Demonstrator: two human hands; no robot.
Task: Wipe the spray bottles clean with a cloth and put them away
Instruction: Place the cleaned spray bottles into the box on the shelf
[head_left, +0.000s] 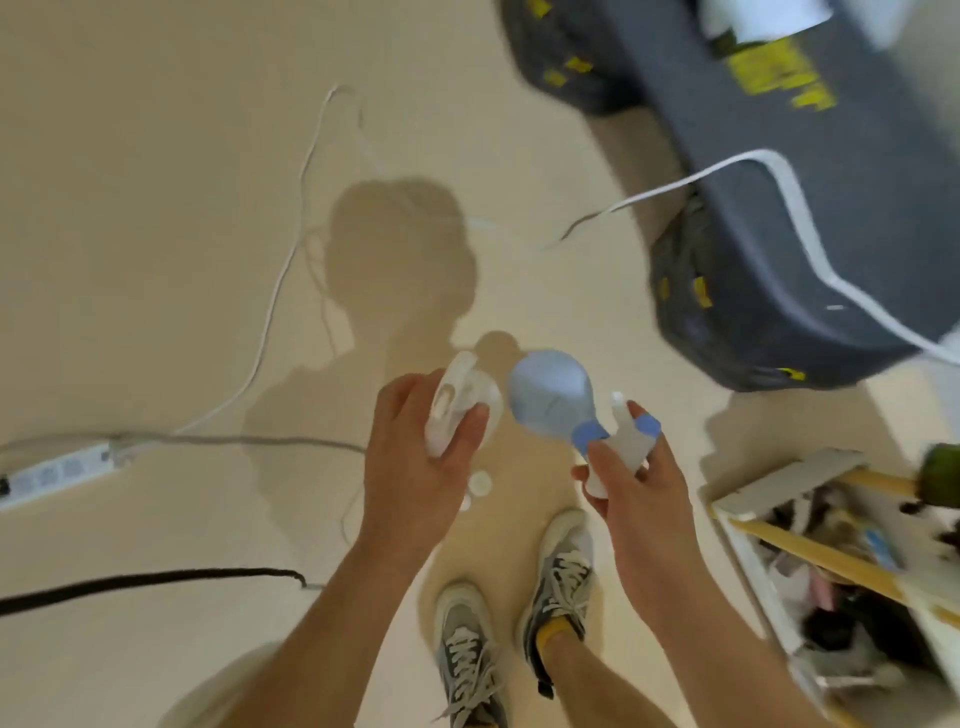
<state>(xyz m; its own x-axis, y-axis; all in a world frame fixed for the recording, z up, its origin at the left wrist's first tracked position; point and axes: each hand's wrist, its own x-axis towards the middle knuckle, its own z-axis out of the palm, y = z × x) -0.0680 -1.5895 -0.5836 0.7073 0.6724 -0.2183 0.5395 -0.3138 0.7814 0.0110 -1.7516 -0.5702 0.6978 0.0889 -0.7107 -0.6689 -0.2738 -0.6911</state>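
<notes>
A white power strip (57, 474) and a black cable (156, 576) lie on the beige floor (130, 208); a dark, yellow-marked case (753, 145) lies upper right.

Fig.: beige floor (156, 156) w/ white power strip (57, 473) at L, black cable (156, 577), thin white cord (283, 280), dark case (779, 234) upper R, poss. two small white caps (479, 486).
</notes>
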